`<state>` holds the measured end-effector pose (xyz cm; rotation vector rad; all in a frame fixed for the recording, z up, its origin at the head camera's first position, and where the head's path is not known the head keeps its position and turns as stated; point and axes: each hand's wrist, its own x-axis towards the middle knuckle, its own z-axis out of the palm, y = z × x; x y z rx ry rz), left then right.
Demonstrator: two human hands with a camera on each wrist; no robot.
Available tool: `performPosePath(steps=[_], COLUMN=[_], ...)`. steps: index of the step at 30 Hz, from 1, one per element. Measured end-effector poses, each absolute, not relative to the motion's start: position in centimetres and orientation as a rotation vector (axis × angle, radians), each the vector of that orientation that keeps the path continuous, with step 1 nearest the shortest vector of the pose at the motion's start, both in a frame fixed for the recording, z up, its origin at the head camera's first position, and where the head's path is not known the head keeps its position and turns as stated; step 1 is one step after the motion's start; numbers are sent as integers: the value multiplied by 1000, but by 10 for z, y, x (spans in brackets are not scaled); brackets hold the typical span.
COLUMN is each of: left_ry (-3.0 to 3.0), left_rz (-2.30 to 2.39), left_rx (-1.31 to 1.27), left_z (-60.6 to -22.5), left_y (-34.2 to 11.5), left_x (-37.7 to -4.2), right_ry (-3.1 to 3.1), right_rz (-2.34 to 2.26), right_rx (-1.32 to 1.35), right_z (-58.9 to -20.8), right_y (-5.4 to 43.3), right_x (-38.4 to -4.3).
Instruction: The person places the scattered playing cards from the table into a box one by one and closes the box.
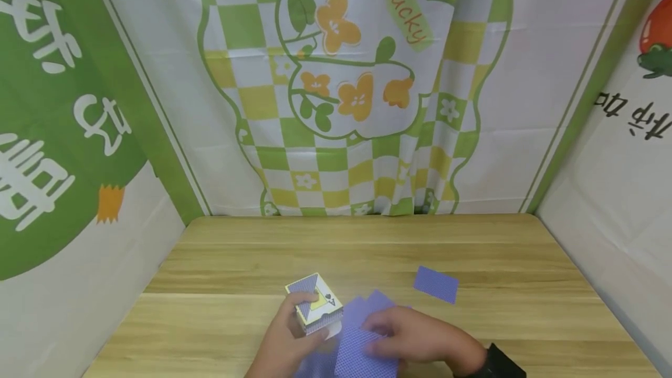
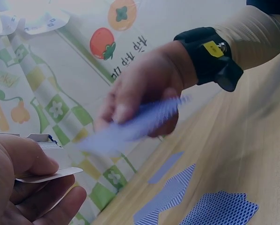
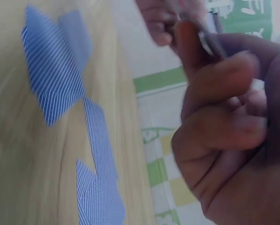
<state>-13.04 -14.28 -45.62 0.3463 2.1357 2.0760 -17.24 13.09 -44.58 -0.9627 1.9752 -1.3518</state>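
My left hand grips a playing-card box with an ace printed on its face, thumb across the front. The white flap at its end hangs open, and what looks like the edges of cards shows above it in the left wrist view. Between the thumb and fingers of my right hand is a blue-backed playing card or thin stack, close to the box's open end. It is blurred in the left wrist view, so the number of cards cannot be told.
Several blue-backed cards lie overlapping on the wooden table, partly beneath my hands. One single card lies apart, farther back on the right. Printed cloth hangings stand behind the table and along both sides.
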Motion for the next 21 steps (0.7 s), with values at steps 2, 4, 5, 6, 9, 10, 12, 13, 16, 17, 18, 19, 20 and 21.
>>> performPosePath(steps=[2, 4, 5, 6, 9, 10, 12, 13, 16, 17, 18, 19, 20, 21], left_ry=[2120, 2099, 2087, 2076, 2060, 2059, 2052, 2047, 2041, 2044, 2058, 2072, 2088, 2114], left_rz=[2086, 2094, 2102, 2109, 2115, 2112, 2115, 2117, 2125, 2132, 2131, 2128, 2126, 2116], left_rx=[351, 360, 366, 373, 395, 396, 392, 380, 329, 317, 303, 286, 271, 254], left_z=[-455, -455, -455, -455, -456, -456, -457, -456, -456, -456, -456, -456, -457, -457], left_y=[-142, -142, -142, -142, -142, -142, -142, -142, -142, -142, -141, -141, -140, -140], left_x=[-131, -131, -131, -131, -131, -131, -132, -132, -131, -131, -131, -131, -130, -130], right_ry=[1883, 1821, 1792, 1765, 1684, 1658, 1605, 1578, 1492, 1468, 1444, 1415, 1383, 1356], right_rz=[-1403, -1451, -1474, -1499, -1562, -1581, -1625, -1649, -1714, -1734, -1751, -1768, -1783, -1800], right_rx=[-913, -894, -884, -879, -853, -843, -817, -794, -733, -708, -677, -655, -631, -608], right_z=[-443, -441, -441, -442, -444, -444, -446, -447, -449, -449, -449, -449, -448, -447], right_y=[129, 127, 125, 124, 121, 120, 117, 116, 111, 109, 107, 106, 104, 103], right_x=[-170, -169, -168, -167, -167, -166, -166, -165, -163, -162, -161, -160, -159, -158])
